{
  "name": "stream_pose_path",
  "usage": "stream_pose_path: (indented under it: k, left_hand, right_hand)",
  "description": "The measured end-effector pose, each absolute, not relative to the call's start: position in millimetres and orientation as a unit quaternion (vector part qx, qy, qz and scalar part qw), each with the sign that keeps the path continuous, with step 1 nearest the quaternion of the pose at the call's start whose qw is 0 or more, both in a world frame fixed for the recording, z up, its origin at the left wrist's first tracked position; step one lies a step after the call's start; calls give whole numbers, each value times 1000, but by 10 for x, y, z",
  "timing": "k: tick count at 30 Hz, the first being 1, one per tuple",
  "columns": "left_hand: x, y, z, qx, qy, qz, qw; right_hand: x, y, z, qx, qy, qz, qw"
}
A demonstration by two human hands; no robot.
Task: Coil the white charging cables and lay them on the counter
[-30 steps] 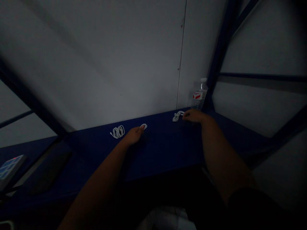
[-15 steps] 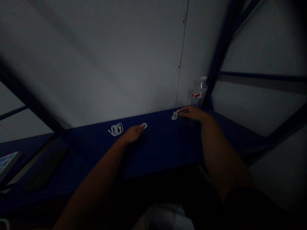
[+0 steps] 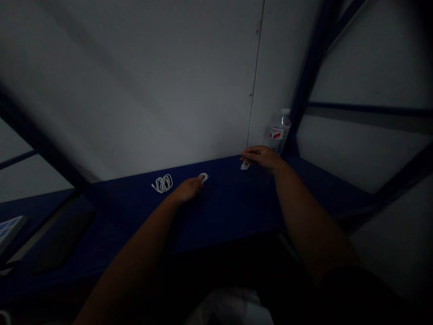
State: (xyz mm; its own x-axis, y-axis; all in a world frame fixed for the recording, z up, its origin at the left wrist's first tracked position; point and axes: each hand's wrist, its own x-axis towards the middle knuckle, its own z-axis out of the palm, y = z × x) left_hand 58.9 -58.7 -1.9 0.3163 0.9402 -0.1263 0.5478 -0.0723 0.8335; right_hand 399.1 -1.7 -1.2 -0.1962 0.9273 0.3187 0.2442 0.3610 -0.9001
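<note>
Dim blue shelf (image 3: 223, 207): the left hand (image 3: 190, 188) pinches a white cable coil (image 3: 204, 177) at centre; the right hand (image 3: 262, 157), grip indiscernible, partly hides a second coil (image 3: 244, 167) at right, having shifted left.

A clear bottle (image 3: 280, 132) with a white cap and a red-and-white label stands at the far right of the blue surface (image 3: 223, 212), near the grey wall (image 3: 152, 90). A dark seam (image 3: 256, 72) dotted with small marks runs down that wall. To the right, a blue post (image 3: 308, 74) meets a thin blue bar (image 3: 368, 109); to the left, a blue beam (image 3: 40, 141) slants. At the left edge lies a pale object (image 3: 12, 230) with blue patches, partly cut off, and nearer, a dark flat thing (image 3: 64, 246), too dim to identify.
</note>
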Motion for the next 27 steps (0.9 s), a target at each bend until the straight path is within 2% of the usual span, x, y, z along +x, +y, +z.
stream_pose_path:
  k: [4, 9, 12, 20, 27]
  left_hand:
    - [597, -597, -18, 689, 535, 229, 433]
    - [592, -622, 16, 690, 543, 229, 421]
    - [603, -626, 18, 683, 533, 231, 442]
    - [726, -649, -73, 646, 446, 273, 556]
    - [769, -654, -148, 628, 424, 284, 588]
  right_hand:
    - [3919, -60, 9, -422, -675, 352, 493]
    - [3946, 22, -59, -504, -725, 210, 420]
    - [3848, 24, -64, -491, -716, 266, 418]
    - [3073, -211, -80, -348, -742, 414, 395]
    - [2756, -251, -183, -303, -776, 321, 451]
